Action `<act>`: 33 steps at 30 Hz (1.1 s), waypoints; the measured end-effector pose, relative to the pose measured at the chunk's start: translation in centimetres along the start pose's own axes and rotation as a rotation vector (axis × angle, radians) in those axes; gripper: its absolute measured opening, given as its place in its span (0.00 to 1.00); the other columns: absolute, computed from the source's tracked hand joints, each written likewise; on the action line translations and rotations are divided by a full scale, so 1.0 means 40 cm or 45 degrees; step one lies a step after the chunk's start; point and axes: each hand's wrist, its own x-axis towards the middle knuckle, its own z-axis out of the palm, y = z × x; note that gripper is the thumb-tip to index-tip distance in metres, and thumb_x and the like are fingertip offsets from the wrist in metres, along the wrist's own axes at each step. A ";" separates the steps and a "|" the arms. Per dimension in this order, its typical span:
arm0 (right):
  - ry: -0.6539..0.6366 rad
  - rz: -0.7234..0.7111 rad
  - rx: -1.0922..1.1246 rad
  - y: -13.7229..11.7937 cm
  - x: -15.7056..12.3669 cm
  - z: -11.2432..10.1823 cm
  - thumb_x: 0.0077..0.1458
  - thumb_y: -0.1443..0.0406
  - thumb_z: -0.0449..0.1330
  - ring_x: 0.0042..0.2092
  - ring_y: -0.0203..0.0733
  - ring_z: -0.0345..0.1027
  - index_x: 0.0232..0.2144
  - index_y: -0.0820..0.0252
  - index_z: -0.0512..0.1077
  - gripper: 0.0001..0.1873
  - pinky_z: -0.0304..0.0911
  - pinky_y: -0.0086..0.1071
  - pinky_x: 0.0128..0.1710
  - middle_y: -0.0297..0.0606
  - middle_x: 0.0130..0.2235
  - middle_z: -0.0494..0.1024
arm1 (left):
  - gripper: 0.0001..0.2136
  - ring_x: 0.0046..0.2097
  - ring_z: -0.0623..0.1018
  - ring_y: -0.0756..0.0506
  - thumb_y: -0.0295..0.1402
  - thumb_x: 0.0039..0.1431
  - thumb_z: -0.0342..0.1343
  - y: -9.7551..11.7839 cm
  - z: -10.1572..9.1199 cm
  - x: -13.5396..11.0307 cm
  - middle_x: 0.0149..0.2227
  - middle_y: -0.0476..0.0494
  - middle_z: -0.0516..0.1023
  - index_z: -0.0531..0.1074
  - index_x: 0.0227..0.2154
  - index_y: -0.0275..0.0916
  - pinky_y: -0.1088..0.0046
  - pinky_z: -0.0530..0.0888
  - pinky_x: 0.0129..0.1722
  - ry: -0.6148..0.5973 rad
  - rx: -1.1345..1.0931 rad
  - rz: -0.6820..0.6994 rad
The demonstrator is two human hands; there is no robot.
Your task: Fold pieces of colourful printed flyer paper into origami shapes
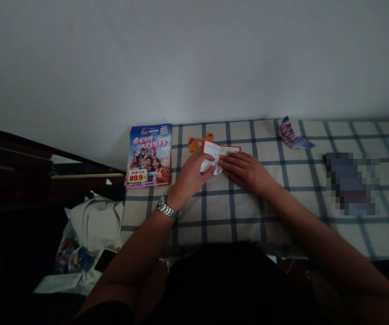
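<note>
My left hand point(192, 174) has its thumb and fingers closed on the left edge of a small white printed sheet of folded paper with a red border point(211, 151). The fingers of my right hand point(246, 169) lie across its right part; I can't tell whether they pinch or only press. The sheet sits over the white-and-dark-blue checked cloth point(214, 203), just beside an orange-brown flat bear figure point(195, 145), with a stack of glossy, colourful printed flyers point(149, 155) off to the left. I judge the paper feather-light, crisp enough to take a crease, a little slippery and easily torn. It's best held by its edges, fingertips flat along the folds.
</note>
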 end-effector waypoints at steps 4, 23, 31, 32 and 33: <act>-0.025 -0.035 -0.028 -0.001 -0.004 -0.006 0.70 0.64 0.61 0.70 0.56 0.64 0.59 0.54 0.77 0.18 0.63 0.56 0.68 0.44 0.67 0.74 | 0.09 0.52 0.80 0.42 0.28 0.66 0.63 -0.003 0.003 -0.001 0.51 0.43 0.80 0.74 0.48 0.42 0.61 0.77 0.54 -0.002 0.022 -0.003; -0.025 -0.043 -0.004 -0.001 -0.010 -0.010 0.67 0.64 0.64 0.70 0.57 0.63 0.56 0.48 0.79 0.17 0.64 0.61 0.66 0.42 0.68 0.73 | 0.09 0.53 0.80 0.42 0.29 0.66 0.63 -0.005 0.002 -0.003 0.50 0.44 0.81 0.73 0.48 0.43 0.60 0.77 0.56 0.002 0.017 0.004; -0.022 -0.045 -0.015 -0.002 -0.007 -0.012 0.68 0.63 0.63 0.70 0.57 0.63 0.56 0.49 0.79 0.16 0.64 0.60 0.66 0.42 0.67 0.73 | 0.09 0.54 0.80 0.42 0.28 0.67 0.62 -0.004 0.003 -0.003 0.51 0.44 0.80 0.73 0.48 0.43 0.61 0.77 0.56 0.006 0.029 0.015; -0.024 -0.046 -0.014 -0.002 -0.007 -0.012 0.68 0.63 0.63 0.70 0.57 0.63 0.56 0.49 0.79 0.16 0.64 0.60 0.66 0.42 0.67 0.73 | 0.09 0.54 0.80 0.42 0.28 0.66 0.63 -0.003 0.003 -0.002 0.50 0.44 0.80 0.73 0.48 0.43 0.61 0.77 0.55 0.004 0.032 0.014; -0.025 -0.044 -0.010 -0.002 -0.008 -0.011 0.68 0.63 0.63 0.70 0.57 0.63 0.56 0.48 0.79 0.16 0.64 0.60 0.66 0.42 0.68 0.73 | 0.09 0.53 0.80 0.42 0.28 0.66 0.63 -0.003 0.002 -0.002 0.50 0.44 0.80 0.73 0.47 0.43 0.61 0.77 0.55 0.000 0.036 0.008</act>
